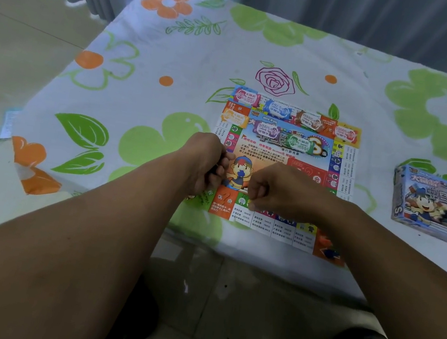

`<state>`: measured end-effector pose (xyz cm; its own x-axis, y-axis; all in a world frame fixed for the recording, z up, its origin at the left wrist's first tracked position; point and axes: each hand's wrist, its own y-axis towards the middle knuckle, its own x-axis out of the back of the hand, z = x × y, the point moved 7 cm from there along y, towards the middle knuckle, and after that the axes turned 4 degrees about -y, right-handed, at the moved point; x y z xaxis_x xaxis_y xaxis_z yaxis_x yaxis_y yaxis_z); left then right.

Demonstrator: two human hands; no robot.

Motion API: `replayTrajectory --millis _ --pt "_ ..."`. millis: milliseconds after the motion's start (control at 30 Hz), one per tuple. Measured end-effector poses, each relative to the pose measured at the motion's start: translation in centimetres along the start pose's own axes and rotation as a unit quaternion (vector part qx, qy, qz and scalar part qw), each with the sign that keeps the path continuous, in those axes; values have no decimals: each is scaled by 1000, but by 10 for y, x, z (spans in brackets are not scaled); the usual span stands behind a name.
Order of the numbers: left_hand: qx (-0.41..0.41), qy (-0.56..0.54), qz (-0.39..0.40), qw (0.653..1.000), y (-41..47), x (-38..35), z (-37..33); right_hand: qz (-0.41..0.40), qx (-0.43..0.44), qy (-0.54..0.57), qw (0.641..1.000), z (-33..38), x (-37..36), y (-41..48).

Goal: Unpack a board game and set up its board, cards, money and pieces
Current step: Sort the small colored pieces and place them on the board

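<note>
Two curled hands sit low over the near part of the game board (265,153). The left hand (205,163) is at the board's left edge, fingers folded tight into the palm; whether anything lies inside them I cannot tell. The right hand (274,188) is closed to a loose fist, with thumb and forefinger pressed together just above the board's near strip of squares. If a small piece is pinched there, it is too small to make out.

Both forearms reach in from the near side and hide the board's lower middle. A game box (440,207) lies well apart to the right on the flowered tablecloth (175,54). A slip of paper (10,123) lies on the floor left of the table, and grey curtains (355,15) hang behind.

The board is a thin printed sheet lying flat near the table's front edge. Seven small stacks of play money rest on its far part: pink (246,96), blue (277,110), brown (309,121), red (346,132), orange (233,117), purple (269,128) and green (300,144).
</note>
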<state>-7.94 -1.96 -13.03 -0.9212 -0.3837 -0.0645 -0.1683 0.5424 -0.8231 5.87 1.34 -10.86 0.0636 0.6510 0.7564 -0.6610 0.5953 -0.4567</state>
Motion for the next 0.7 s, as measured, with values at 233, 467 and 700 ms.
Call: replayTrajectory --millis 233,467,700 --pt "-9 0 3 1000 -3 0 -2 1 10 -22 1000 0 -2 0" --pt "-33 -4 15 999 -4 -1 -5 -12 8 -15 1000 -4 1 1" --pt "-58 52 19 997 -6 -5 -8 -15 -4 -12 1000 -8 1 1"
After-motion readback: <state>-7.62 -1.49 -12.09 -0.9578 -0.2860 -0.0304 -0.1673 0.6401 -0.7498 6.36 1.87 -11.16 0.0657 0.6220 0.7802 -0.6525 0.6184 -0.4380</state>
